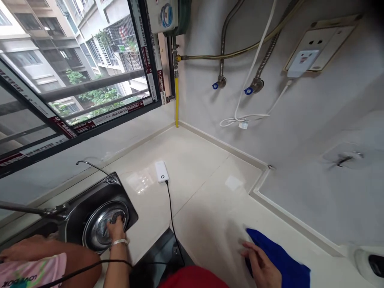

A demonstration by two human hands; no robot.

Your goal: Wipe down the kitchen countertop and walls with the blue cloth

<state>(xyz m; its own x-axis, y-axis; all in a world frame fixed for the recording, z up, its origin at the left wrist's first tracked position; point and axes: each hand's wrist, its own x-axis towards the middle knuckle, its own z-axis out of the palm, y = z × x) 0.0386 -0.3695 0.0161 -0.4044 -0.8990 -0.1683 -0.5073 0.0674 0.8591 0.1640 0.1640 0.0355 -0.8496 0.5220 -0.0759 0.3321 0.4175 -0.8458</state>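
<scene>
One blue cloth (279,260) lies flat on the cream countertop (207,208) near the lower right edge of view, close to the raised ledge along the wall. One right hand (259,266) rests on the cloth's left end, palm down, fingers spread slightly apart and pressed on the fabric, not clenched around it.

One left hand (115,230), with one pale bracelet (119,242) at the wrist, reaches down into one round metal strainer basket (103,226) set in one dark sink (99,208); the fingertips curl together on the mesh, though whether they pinch anything cannot be told. One thin faucet spout (90,165) arches behind the sink.

One white power bank (161,172) lies on the counter between the hands, well apart from both, with one black cable (172,216) running from it towards the viewer. Two hose valves with blue handles (216,85) stand on the wall, beside one yellow gas pipe (177,100) in the corner. One white plug (303,62) sits in one wall socket plate (322,44). One window (75,72) fills the upper left.
</scene>
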